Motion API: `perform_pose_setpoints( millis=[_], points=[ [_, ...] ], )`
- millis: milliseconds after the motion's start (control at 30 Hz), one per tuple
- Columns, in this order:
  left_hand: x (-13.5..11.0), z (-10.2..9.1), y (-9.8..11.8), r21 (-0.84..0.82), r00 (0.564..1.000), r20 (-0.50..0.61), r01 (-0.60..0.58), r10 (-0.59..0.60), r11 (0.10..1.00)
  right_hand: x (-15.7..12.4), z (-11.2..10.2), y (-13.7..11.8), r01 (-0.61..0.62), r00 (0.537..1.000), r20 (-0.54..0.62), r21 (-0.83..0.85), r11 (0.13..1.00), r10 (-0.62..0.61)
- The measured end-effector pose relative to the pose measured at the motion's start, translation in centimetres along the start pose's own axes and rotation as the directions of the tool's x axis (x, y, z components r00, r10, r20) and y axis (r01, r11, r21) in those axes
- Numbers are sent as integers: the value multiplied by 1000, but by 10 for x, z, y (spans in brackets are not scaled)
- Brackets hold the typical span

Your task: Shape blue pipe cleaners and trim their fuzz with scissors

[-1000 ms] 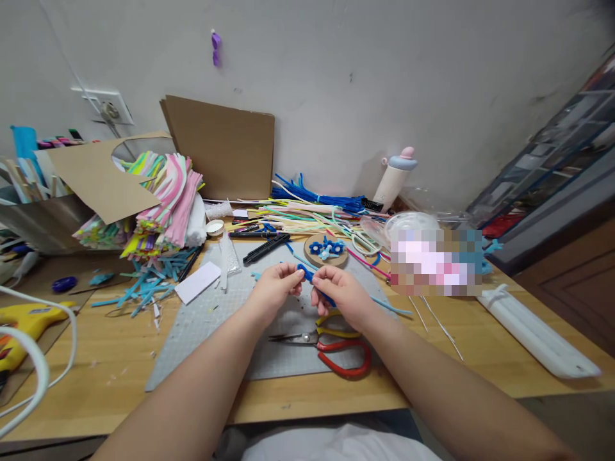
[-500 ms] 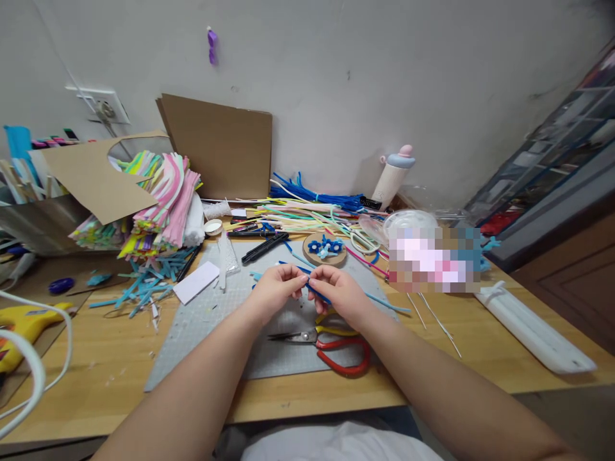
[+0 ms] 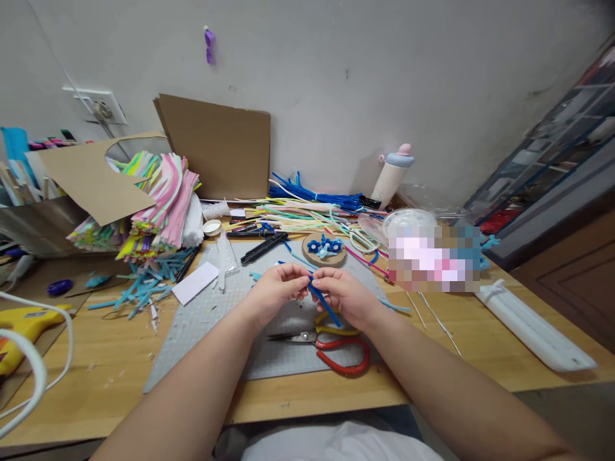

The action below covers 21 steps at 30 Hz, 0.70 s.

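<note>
A dark blue pipe cleaner (image 3: 327,308) is pinched between both hands above the grey cutting mat (image 3: 206,339), one end slanting down toward me. My left hand (image 3: 277,289) is closed on it with thumb and fingertips. My right hand (image 3: 344,293) pinches it close beside the left fingertips; the part between the fingers is mostly hidden. Just below the hands lie scissors (image 3: 331,346) with one red and one yellow handle. Behind the hands, a round wooden slice (image 3: 336,259) bears blue pipe-cleaner flowers (image 3: 319,246) with white centres. A light blue pipe cleaner (image 3: 396,307) lies to the right.
Light blue offcuts (image 3: 148,282), a white card (image 3: 195,283) and a black pen (image 3: 264,248) lie leftward. Pipe-cleaner bundles (image 3: 166,198) stand at the left, near a yellow glue gun (image 3: 29,326). A bottle (image 3: 391,178) stands at the back; a white bar (image 3: 538,333) lies right.
The blue pipe cleaner's free end now points further down toward me, over the scissors' handles. My right hand has shifted slightly, and the fingertips of both hands remain close together.
</note>
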State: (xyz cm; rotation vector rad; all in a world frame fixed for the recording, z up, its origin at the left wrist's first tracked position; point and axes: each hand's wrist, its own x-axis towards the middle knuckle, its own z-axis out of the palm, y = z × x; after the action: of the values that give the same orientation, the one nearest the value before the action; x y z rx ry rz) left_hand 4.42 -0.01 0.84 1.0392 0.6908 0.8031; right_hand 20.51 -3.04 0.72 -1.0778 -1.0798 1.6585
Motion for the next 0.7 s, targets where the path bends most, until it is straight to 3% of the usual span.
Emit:
perform_pose_setpoints(
  millis=[333, 567, 700],
  points=[
    [0, -1, 0, 47, 999, 13, 34, -35, 998, 2, 2, 2, 40, 999, -6, -41, 998, -41],
    [2, -1, -1, 185, 997, -55, -34, 45, 982, 1, 4, 3, 54, 999, 10, -137, 989, -53],
    [2, -3, -1, 300, 996, -53, -53, 73, 952, 5, 1, 7, 109, 992, -18, -340, 934, -122]
  ],
)
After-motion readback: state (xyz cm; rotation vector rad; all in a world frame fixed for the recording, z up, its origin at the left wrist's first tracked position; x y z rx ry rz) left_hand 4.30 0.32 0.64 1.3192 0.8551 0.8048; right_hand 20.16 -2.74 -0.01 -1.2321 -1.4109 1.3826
